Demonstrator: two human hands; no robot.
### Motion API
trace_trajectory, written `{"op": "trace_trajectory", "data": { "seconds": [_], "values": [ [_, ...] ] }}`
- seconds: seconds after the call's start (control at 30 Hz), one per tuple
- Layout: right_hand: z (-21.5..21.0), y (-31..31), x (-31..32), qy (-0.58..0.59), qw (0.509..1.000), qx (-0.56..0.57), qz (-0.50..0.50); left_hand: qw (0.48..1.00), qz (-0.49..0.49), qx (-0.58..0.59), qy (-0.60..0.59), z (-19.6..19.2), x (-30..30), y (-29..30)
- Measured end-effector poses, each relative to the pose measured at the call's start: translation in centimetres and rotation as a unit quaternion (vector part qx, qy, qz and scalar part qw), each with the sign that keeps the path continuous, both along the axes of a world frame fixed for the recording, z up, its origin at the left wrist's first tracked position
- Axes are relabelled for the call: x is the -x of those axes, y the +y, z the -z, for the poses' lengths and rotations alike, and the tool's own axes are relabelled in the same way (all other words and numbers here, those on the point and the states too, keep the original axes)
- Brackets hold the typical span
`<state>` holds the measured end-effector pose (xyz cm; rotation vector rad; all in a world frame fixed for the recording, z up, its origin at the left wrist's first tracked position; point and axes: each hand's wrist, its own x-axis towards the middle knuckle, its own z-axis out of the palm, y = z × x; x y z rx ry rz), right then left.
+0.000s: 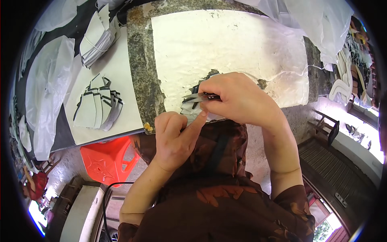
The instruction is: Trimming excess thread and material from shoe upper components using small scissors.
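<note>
Right hand (pixel 238 99) pinches small metal snips (pixel 199 97) over a thin pale-grey cut piece (pixel 189 109); left hand (pixel 175 137), forefinger out, others curled, pins it at the slab's near edge. Trimmed-looking grey pieces fanned (pixel 98 105) on the side board; banded bundle (pixel 96 38) apparently pending. Speckled stone slab (pixel 139 60), white worn sheet (pixel 225 44), orange plastic stool (pixel 109 159).
</note>
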<state>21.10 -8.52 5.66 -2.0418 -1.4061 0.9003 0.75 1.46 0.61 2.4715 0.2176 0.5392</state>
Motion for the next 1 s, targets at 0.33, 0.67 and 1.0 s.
{"op": "trace_trajectory", "data": {
  "seconds": [0.33, 0.67, 1.0],
  "values": [
    [-0.4, 0.8, -1.0, -0.013, 0.997, 0.014, -0.073, 0.999, -0.015, -0.042, -0.032, 0.9, 0.1, -0.3],
    [0.1, 0.7, -0.2, -0.058, 0.996, -0.024, -0.055, 0.995, -0.015, -0.065, -0.077, 1.7, -0.2, -0.2],
    [-0.5, 1.0, 0.0, -0.062, 0.996, 0.008, -0.063, 0.995, -0.023, -0.05, -0.079, 1.6, -0.4, -0.4]
  ]
}}
